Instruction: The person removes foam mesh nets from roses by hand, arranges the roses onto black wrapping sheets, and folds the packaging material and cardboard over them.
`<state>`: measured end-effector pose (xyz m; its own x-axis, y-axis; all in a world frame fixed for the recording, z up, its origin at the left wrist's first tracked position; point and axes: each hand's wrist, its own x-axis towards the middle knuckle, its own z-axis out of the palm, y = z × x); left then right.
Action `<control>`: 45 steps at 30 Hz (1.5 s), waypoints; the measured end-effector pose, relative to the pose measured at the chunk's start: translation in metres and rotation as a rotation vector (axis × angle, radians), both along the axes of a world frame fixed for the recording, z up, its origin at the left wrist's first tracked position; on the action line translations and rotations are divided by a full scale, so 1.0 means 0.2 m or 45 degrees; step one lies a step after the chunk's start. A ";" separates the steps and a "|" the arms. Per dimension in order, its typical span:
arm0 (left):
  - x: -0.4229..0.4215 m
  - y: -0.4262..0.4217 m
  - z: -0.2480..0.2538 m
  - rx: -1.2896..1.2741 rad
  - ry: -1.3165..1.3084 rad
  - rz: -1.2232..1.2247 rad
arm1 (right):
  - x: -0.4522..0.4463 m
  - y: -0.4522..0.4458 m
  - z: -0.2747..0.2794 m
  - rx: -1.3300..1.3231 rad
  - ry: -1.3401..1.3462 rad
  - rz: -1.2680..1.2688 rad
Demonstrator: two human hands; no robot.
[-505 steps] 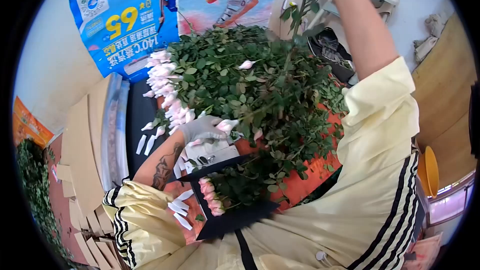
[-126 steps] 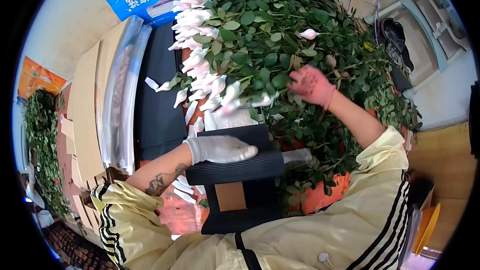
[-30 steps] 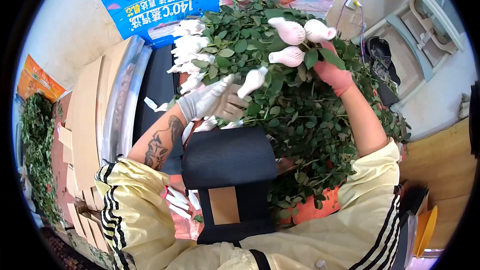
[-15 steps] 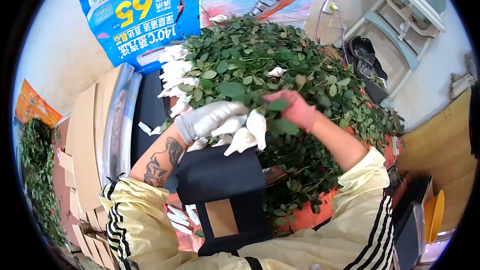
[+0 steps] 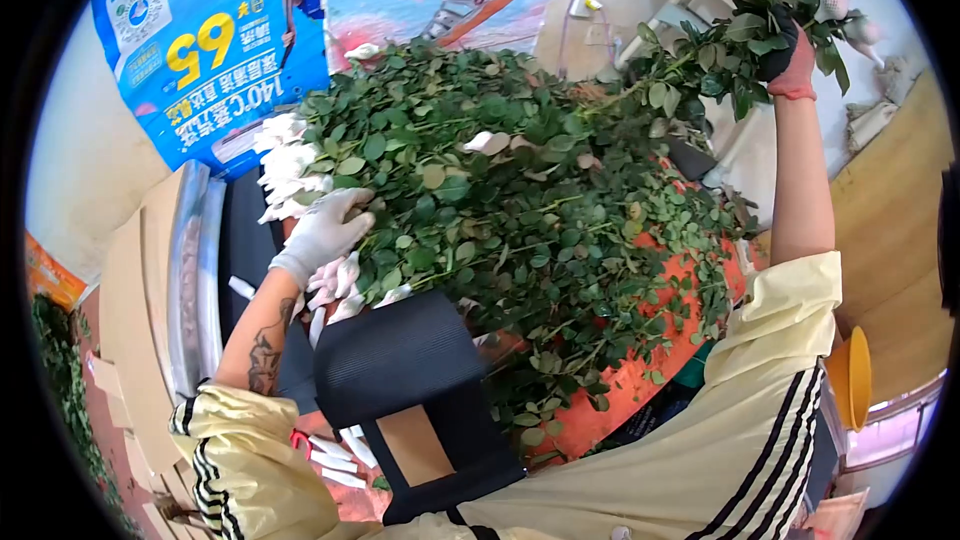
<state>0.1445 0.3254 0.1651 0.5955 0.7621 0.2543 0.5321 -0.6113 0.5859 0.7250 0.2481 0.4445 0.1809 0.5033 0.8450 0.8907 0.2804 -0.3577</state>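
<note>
High at the upper right, my right hand [image 5: 792,58], in a pink glove with dark fingers, grips a bunch of roses [image 5: 745,35]. Their pale-wrapped heads [image 5: 832,4] stick out to the right of the hand, and the stems run back down left toward the pile. At the left edge of the leafy pile [image 5: 470,200] is my left hand [image 5: 325,230] in a whitish glove. Its fingers are apart, over the leaves and close to white-wrapped flower heads [image 5: 288,165]. More wrapped heads [image 5: 335,278], pinkish white, lie just below that hand.
A black ribbed stand [image 5: 400,355] is in front of me, with loose white sleeves [image 5: 335,460] beside it. Cardboard sheets [image 5: 140,290] lean at the left. Behind the pile hang posters [image 5: 200,50]. A white high chair [image 5: 690,0] stands back right, near a yellow basin [image 5: 852,380].
My right hand has swung from the middle to the upper right, with wrapped roses in it. My left hand has moved left, away from the wrapped heads above the black stand. The view has shifted right.
</note>
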 end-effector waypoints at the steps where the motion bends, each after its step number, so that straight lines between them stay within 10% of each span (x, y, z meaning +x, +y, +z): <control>1: 0.00 0.00 0.01 -0.179 -0.060 0.012 | 0.02 -0.05 0.05 0.065 -0.063 -0.037; 4: -0.06 0.08 -0.08 -0.061 0.137 0.026 | 0.02 -0.18 0.16 -0.023 -0.635 -0.853; 6: -0.08 0.03 -0.10 0.094 0.351 0.085 | 0.08 -0.15 0.11 -0.007 -0.529 -0.606; 8: -0.05 -0.04 -0.11 0.284 0.667 0.245 | 0.01 -0.08 -0.06 0.049 1.175 0.704; 9: -0.02 -0.05 -0.10 0.198 0.838 0.259 | 0.04 -0.02 -0.17 0.059 1.169 0.708; 11: -0.01 -0.02 -0.19 0.304 0.967 0.285 | 0.17 0.17 -0.46 0.163 0.178 -0.084; 16: 0.01 -0.01 -0.25 0.318 0.961 0.356 | 0.33 -0.18 -0.14 -0.138 0.932 -0.384; 22: 0.00 0.00 -0.27 0.303 0.930 0.331 | 1.11 -1.01 0.27 -0.339 -0.897 -1.311; 25: 0.00 0.02 -0.28 0.295 0.905 0.318 | 0.71 -1.20 0.45 -0.540 -0.328 -1.534; 29: 0.02 0.00 -0.21 0.163 0.897 0.281 | 0.79 -1.16 0.48 -0.443 -0.887 -2.047; 31: 0.00 -0.01 -0.16 0.110 0.850 0.268 | 0.69 -1.06 0.51 -0.004 -0.594 -1.702; 35: -0.09 0.02 -0.20 0.480 0.232 0.252 | 0.24 -0.73 0.50 0.827 0.448 0.079; 40: -0.16 0.03 0.04 0.548 -0.052 0.459 | -0.07 -0.34 0.26 0.417 -0.632 -0.153; 45: -0.31 0.32 0.07 0.581 0.112 0.729 | -0.70 0.06 -0.17 -0.251 0.337 0.979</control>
<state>0.0831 0.3886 0.1792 0.1692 0.7893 0.5902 0.8742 -0.3967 0.2799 0.5854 0.2611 0.4095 -0.0929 0.7016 0.7065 0.3565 0.6859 -0.6344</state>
